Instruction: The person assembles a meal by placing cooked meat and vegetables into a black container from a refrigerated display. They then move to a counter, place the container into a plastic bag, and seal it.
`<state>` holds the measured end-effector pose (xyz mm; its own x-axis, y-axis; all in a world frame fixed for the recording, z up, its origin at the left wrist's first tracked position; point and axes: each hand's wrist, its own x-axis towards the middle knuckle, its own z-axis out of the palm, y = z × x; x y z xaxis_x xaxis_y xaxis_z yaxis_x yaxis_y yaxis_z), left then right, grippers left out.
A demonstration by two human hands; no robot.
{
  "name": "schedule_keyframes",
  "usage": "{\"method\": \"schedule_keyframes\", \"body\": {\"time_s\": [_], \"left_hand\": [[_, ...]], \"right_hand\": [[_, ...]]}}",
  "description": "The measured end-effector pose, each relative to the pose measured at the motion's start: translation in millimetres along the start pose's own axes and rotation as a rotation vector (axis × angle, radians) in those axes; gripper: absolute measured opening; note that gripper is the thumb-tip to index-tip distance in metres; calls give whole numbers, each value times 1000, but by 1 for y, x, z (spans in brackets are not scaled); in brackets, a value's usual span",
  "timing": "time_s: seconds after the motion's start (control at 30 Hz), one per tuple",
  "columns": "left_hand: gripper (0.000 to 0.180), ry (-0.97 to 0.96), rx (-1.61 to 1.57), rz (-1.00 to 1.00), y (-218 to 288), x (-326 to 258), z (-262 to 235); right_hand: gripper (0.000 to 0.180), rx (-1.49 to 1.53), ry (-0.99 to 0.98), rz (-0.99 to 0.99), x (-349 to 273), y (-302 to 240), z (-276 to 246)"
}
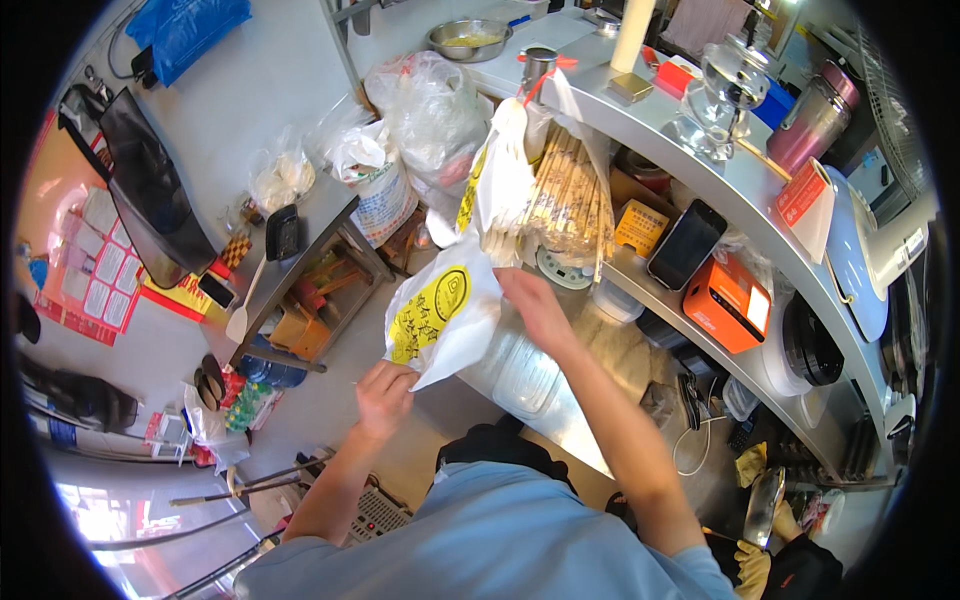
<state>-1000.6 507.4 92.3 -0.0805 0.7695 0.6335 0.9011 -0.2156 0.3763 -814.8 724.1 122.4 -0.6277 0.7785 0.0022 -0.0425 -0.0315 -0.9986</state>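
Note:
A white bag with a yellow printed patch (pixel 437 322) is stretched between my two hands over the steel counter's edge. My left hand (pixel 385 397) pinches its lower left corner. At the bag's right edge my right hand (pixel 536 308) has its fingers closed on the bag. Just beyond, a stack of similar white bags (pixel 502 178) hangs from the shelf on a red tie. A clear plastic bag of wooden skewers (pixel 568 195) is beside that stack, with a round dial scale (pixel 563 268) below it.
On the right, the curved steel shelf (pixel 690 165) holds a glass jar (pixel 728 90) and a pink flask (pixel 813 120). Under it are a phone (pixel 688 245) and an orange box (pixel 728 303). A side table (pixel 300 235) stands left. Another person's gloved hand (pixel 752 570) shows at lower right.

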Motion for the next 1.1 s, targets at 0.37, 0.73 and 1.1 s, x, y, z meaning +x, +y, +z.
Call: {"method": "schedule_keyframes", "body": {"time_s": [0.37, 0.73, 1.1], "left_hand": [[63, -411, -347, -415, 14, -49, 26], [27, -517, -2035, -1479, 119, 43, 144], [32, -830, -795, -509, 162, 1, 316]], "right_hand": [[15, 220, 168, 236, -53, 88, 10], [16, -25, 1121, 112, -230, 160, -180], [19, -975, 1155, -131, -231, 80, -199]]}}
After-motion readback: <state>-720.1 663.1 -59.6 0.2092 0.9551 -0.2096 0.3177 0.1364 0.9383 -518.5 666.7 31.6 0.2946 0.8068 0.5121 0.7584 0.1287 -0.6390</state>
